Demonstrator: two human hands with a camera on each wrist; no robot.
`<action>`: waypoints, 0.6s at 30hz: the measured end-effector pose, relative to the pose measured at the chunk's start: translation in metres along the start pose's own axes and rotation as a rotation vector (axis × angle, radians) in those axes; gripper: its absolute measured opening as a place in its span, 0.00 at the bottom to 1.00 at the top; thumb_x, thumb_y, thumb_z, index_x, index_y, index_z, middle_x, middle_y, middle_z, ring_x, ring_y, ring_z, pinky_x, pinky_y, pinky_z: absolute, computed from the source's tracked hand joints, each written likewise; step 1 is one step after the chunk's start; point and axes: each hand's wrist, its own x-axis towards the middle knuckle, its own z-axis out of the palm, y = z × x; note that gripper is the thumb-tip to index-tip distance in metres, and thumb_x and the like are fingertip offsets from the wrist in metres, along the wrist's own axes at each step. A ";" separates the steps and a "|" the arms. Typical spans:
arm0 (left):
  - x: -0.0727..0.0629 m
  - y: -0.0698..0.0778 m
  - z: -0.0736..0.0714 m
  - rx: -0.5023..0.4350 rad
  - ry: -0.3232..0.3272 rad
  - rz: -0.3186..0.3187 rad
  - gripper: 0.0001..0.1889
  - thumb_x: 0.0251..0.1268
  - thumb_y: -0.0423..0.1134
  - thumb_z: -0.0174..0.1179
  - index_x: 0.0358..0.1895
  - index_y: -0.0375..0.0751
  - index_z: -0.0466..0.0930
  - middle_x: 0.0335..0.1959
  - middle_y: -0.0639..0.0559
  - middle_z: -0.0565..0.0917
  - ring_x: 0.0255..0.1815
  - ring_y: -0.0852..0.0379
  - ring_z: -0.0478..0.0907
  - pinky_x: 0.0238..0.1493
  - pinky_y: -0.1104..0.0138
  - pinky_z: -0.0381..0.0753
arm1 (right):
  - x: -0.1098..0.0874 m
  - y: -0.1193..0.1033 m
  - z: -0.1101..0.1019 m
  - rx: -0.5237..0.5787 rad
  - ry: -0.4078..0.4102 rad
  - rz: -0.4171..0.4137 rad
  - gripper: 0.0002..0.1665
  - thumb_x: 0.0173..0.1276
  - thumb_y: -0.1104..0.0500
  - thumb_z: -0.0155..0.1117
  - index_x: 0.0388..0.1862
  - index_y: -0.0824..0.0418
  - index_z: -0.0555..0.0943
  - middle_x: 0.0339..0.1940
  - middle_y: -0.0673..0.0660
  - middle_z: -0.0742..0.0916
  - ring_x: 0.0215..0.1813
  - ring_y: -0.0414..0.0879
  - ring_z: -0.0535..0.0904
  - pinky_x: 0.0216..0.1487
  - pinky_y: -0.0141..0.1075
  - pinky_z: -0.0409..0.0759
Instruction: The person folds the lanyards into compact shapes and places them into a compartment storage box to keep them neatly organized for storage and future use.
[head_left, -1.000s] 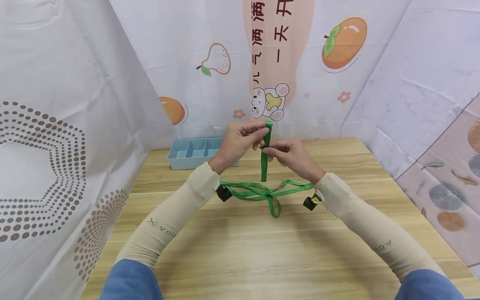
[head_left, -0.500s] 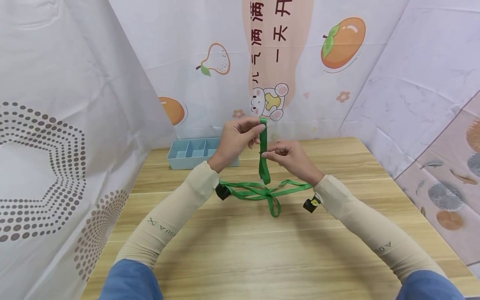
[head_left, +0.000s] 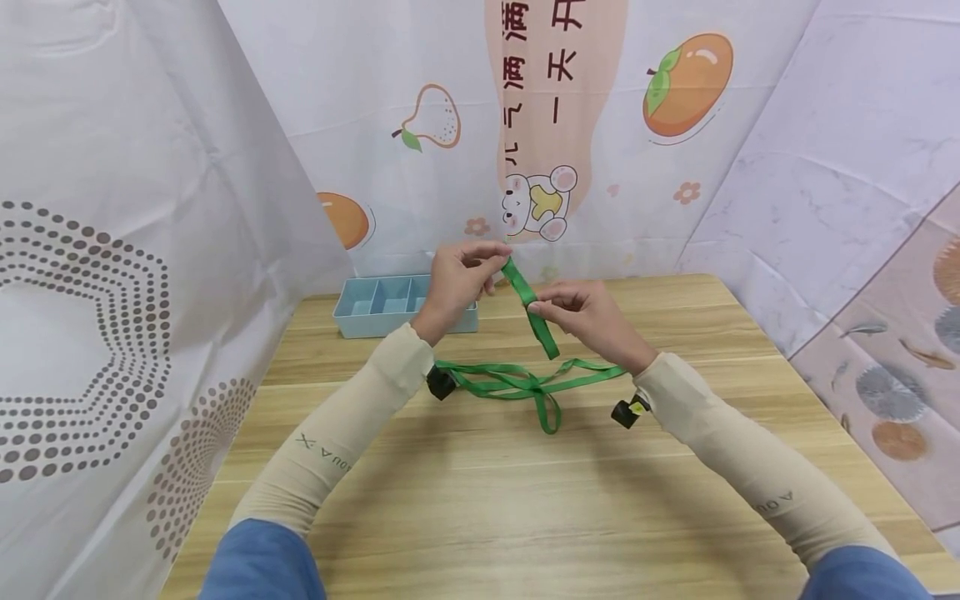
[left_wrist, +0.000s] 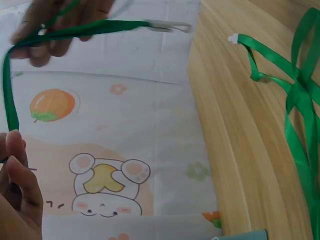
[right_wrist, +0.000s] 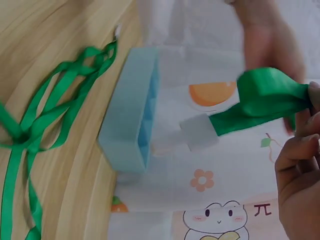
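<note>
A green lanyard (head_left: pixel 542 332) is stretched between the two hands above the table, slanting down to the right. My left hand (head_left: pixel 459 283) pinches its upper end between thumb and fingers. Lower down, my right hand (head_left: pixel 588 315) pinches the same strap, and its tail hangs past the fingertips. In the right wrist view the strap is folded over in a loop, with a white plastic fitting (right_wrist: pixel 200 132) at its end. A blurred metal hook (left_wrist: pixel 175 26) shows beyond it in the left wrist view. Beneath the hands, more green lanyard strap (head_left: pixel 536 385) lies looped and crossed on the table.
A light blue box (head_left: pixel 405 325) with several compartments stands at the back left of the wooden table (head_left: pixel 510 508), behind the left hand. Printed cloth (head_left: pixel 420 50) hangs around the back and sides. The loose strap has a white fitting (left_wrist: pixel 233 38) at one end.
My left hand has moved left, taking the upper end of the lanyard along. The strap has gone from upright to slanted. My right hand has shifted slightly right.
</note>
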 end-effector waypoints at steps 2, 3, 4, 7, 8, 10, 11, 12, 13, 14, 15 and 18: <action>-0.003 -0.005 -0.001 0.015 -0.048 -0.045 0.09 0.74 0.37 0.65 0.51 0.49 0.91 0.27 0.42 0.86 0.19 0.50 0.77 0.18 0.64 0.71 | 0.001 -0.005 -0.003 0.051 0.011 0.001 0.11 0.75 0.53 0.68 0.49 0.56 0.90 0.37 0.55 0.85 0.23 0.45 0.63 0.22 0.35 0.62; -0.004 -0.008 -0.001 0.023 -0.079 -0.060 0.11 0.75 0.37 0.64 0.54 0.50 0.90 0.26 0.40 0.86 0.19 0.51 0.78 0.18 0.64 0.71 | 0.002 -0.008 -0.005 0.075 0.020 0.004 0.12 0.75 0.53 0.68 0.50 0.57 0.90 0.37 0.55 0.84 0.23 0.44 0.62 0.22 0.34 0.62; -0.006 -0.011 -0.001 0.024 -0.115 -0.068 0.12 0.75 0.38 0.63 0.56 0.50 0.89 0.26 0.38 0.86 0.20 0.51 0.79 0.19 0.65 0.72 | 0.003 -0.010 -0.007 0.097 0.027 0.000 0.13 0.75 0.53 0.68 0.51 0.59 0.90 0.38 0.55 0.84 0.23 0.44 0.63 0.22 0.34 0.61; -0.012 -0.017 0.002 0.019 -0.185 -0.083 0.14 0.76 0.39 0.63 0.59 0.50 0.88 0.33 0.41 0.89 0.22 0.50 0.81 0.20 0.67 0.72 | 0.007 -0.017 -0.013 0.139 0.052 -0.026 0.14 0.76 0.55 0.67 0.52 0.62 0.89 0.39 0.55 0.82 0.24 0.45 0.64 0.22 0.34 0.61; -0.014 -0.017 0.004 0.025 -0.199 -0.076 0.14 0.75 0.41 0.64 0.59 0.50 0.88 0.35 0.43 0.90 0.23 0.50 0.81 0.20 0.67 0.72 | 0.007 -0.019 -0.014 0.145 0.064 -0.039 0.14 0.76 0.56 0.67 0.52 0.63 0.89 0.42 0.55 0.82 0.24 0.45 0.64 0.22 0.34 0.61; -0.018 -0.019 0.008 0.037 -0.207 -0.060 0.14 0.74 0.44 0.65 0.58 0.50 0.88 0.38 0.47 0.90 0.24 0.49 0.82 0.21 0.65 0.72 | 0.010 -0.021 -0.016 0.170 0.087 -0.069 0.13 0.76 0.57 0.67 0.50 0.65 0.89 0.38 0.54 0.82 0.24 0.45 0.63 0.23 0.34 0.60; -0.020 -0.019 0.010 0.051 -0.203 -0.054 0.13 0.73 0.45 0.66 0.56 0.52 0.89 0.37 0.50 0.90 0.24 0.49 0.81 0.21 0.64 0.72 | 0.011 -0.021 -0.016 0.187 0.098 -0.080 0.12 0.75 0.58 0.68 0.49 0.65 0.89 0.36 0.54 0.83 0.23 0.45 0.63 0.23 0.33 0.60; -0.022 -0.019 0.013 0.064 -0.199 -0.039 0.12 0.73 0.46 0.66 0.55 0.52 0.90 0.35 0.50 0.89 0.24 0.49 0.81 0.20 0.63 0.71 | 0.012 -0.022 -0.016 0.206 0.108 -0.086 0.12 0.74 0.59 0.68 0.48 0.66 0.89 0.34 0.53 0.83 0.23 0.45 0.63 0.23 0.33 0.60; -0.023 -0.020 0.015 0.081 -0.194 -0.023 0.12 0.73 0.47 0.66 0.54 0.53 0.90 0.34 0.51 0.88 0.24 0.49 0.80 0.20 0.63 0.71 | 0.013 -0.023 -0.016 0.222 0.118 -0.094 0.11 0.74 0.60 0.69 0.48 0.67 0.89 0.33 0.53 0.83 0.23 0.46 0.63 0.23 0.33 0.61; -0.025 -0.020 0.017 0.098 -0.190 -0.008 0.11 0.72 0.47 0.66 0.53 0.53 0.91 0.33 0.52 0.87 0.24 0.49 0.80 0.20 0.62 0.71 | 0.013 -0.023 -0.016 0.238 0.128 -0.098 0.11 0.73 0.61 0.70 0.47 0.67 0.89 0.33 0.54 0.84 0.23 0.46 0.63 0.24 0.32 0.61; -0.027 -0.021 0.019 0.108 -0.185 0.006 0.11 0.72 0.47 0.67 0.52 0.52 0.91 0.34 0.53 0.86 0.25 0.48 0.79 0.20 0.62 0.71 | 0.014 -0.024 -0.016 0.258 0.134 -0.101 0.10 0.73 0.61 0.70 0.47 0.68 0.89 0.33 0.54 0.85 0.23 0.46 0.62 0.24 0.32 0.61; -0.030 -0.022 0.025 0.121 -0.180 0.056 0.10 0.72 0.46 0.67 0.51 0.51 0.91 0.29 0.53 0.84 0.22 0.47 0.77 0.18 0.63 0.69 | 0.017 -0.027 -0.016 0.286 0.154 -0.108 0.11 0.72 0.62 0.71 0.47 0.68 0.89 0.38 0.55 0.84 0.24 0.46 0.63 0.25 0.32 0.62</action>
